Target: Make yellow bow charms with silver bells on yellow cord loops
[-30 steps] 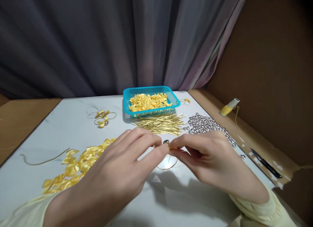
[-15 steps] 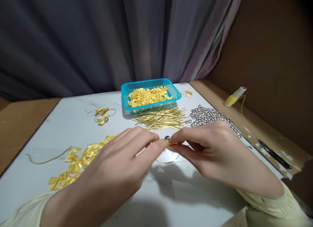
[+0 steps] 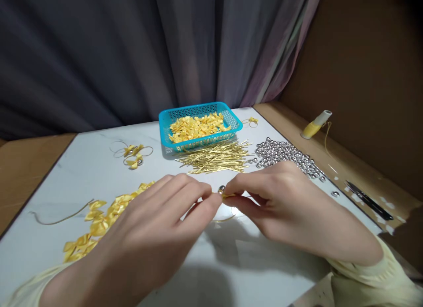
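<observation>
Above the white tabletop, the fingertips of my two hands meet at a small yellow ribbon bow (image 3: 228, 195). My left hand (image 3: 161, 223) pinches its left side between thumb and forefinger, palm down. From the other side, my right hand (image 3: 280, 201) is closed on the bow with thumb and forefinger. A shiny silver bead (image 3: 221, 189), perhaps a bell, stands up between the fingertips. Below them hangs a curved gold cord (image 3: 225, 220). My fingers hide most of the bow and where the cord joins it.
Behind my hands lie a pile of gold cords (image 3: 214, 157) and a blue basket (image 3: 201, 144) of yellow bows. Silver beads (image 3: 287, 155) are heaped at right, near black snips (image 3: 370, 201) and a thread spool (image 3: 315, 125). Loose bows (image 3: 99, 223) and finished-looking loops (image 3: 134, 157) lie left.
The view has shifted slightly, so the things on the table sit a little further left. Both hands keep their pinch, and the silver bead has turned or tilted slightly between the fingertips.
</observation>
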The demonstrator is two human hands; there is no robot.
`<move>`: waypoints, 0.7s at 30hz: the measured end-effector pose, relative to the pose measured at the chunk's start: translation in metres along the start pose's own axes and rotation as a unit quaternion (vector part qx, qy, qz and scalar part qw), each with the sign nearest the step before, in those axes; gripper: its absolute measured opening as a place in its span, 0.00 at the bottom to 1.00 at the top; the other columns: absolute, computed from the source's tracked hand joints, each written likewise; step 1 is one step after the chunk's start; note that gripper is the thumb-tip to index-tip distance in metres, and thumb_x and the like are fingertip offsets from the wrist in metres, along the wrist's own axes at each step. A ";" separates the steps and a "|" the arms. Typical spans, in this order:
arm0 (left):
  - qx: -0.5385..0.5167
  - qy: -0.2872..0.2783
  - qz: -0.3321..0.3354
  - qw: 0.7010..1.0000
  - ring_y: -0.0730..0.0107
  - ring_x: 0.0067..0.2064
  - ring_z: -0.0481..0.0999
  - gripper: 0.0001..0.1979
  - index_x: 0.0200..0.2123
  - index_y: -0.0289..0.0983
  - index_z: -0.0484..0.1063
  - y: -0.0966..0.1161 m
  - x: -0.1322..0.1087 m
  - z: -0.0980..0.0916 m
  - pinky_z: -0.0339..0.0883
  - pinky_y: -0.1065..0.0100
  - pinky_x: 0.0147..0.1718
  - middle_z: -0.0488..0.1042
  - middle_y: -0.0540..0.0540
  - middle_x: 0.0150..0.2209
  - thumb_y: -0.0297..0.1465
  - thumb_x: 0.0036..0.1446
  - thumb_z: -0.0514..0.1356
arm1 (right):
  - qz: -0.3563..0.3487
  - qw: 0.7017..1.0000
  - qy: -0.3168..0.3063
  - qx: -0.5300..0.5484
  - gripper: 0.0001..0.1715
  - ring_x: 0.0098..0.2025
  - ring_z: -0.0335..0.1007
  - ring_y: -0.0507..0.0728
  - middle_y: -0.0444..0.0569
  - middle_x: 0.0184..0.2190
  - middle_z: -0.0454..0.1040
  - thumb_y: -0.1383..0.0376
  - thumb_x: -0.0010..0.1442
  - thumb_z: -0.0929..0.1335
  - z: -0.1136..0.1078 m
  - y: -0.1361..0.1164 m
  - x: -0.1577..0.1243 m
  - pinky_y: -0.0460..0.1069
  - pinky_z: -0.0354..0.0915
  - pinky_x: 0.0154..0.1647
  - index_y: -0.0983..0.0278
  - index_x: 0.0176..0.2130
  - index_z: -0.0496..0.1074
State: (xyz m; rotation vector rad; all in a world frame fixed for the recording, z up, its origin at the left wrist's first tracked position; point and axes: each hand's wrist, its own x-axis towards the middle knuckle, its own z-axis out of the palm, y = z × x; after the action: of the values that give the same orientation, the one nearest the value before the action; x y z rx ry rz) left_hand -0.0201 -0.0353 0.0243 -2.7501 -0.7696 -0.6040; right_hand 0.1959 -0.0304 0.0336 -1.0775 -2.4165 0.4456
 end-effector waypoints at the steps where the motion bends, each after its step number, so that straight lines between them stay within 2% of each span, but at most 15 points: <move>1: 0.009 0.002 0.004 1.000 0.64 0.35 0.66 0.14 0.40 0.32 0.70 0.001 0.000 0.000 0.59 0.64 0.32 0.71 0.44 0.35 0.16 0.60 0.48 | -0.001 1.000 -0.003 -0.004 0.08 0.19 0.58 0.45 0.38 0.18 0.67 0.72 0.59 0.66 0.000 0.000 0.000 0.44 0.50 0.23 0.63 0.34 0.75; 5: 0.008 -0.003 0.000 1.000 0.63 0.35 0.66 0.13 0.39 0.33 0.70 0.004 0.002 0.000 0.58 0.63 0.32 0.71 0.44 0.34 0.16 0.60 0.48 | -0.002 1.000 -0.016 -0.009 0.09 0.19 0.56 0.47 0.39 0.17 0.66 0.73 0.59 0.65 0.000 0.001 0.000 0.45 0.49 0.23 0.63 0.33 0.74; 11: -0.092 -0.079 -0.069 0.990 0.66 0.36 0.69 0.10 0.43 0.38 0.69 0.001 0.001 -0.001 0.59 0.64 0.33 0.72 0.48 0.36 0.21 0.62 0.53 | -0.014 0.999 -0.034 0.005 0.09 0.22 0.61 0.48 0.42 0.21 0.69 0.74 0.59 0.64 0.002 0.001 -0.001 0.46 0.49 0.25 0.65 0.34 0.74; 15: -0.136 -0.080 -0.091 0.983 0.68 0.34 0.69 0.07 0.39 0.36 0.69 0.000 0.006 -0.003 0.61 0.66 0.32 0.71 0.49 0.33 0.23 0.62 0.53 | -0.019 0.999 -0.040 -0.006 0.09 0.21 0.60 0.48 0.42 0.19 0.66 0.73 0.60 0.64 0.004 0.002 -0.001 0.46 0.48 0.24 0.65 0.32 0.72; 21: -0.110 -0.092 -0.074 0.987 0.66 0.36 0.69 0.10 0.41 0.36 0.69 0.005 0.008 -0.007 0.60 0.65 0.33 0.72 0.47 0.36 0.19 0.60 0.52 | -0.025 0.999 -0.038 -0.005 0.11 0.21 0.59 0.48 0.42 0.19 0.66 0.74 0.60 0.63 0.000 0.003 -0.003 0.46 0.49 0.24 0.66 0.30 0.72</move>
State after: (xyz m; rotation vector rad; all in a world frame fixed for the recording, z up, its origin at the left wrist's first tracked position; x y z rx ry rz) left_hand -0.0141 -0.0382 0.0338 -3.0036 -1.0117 -0.4934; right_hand 0.1995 -0.0306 0.0309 -1.0189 -2.5092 0.4659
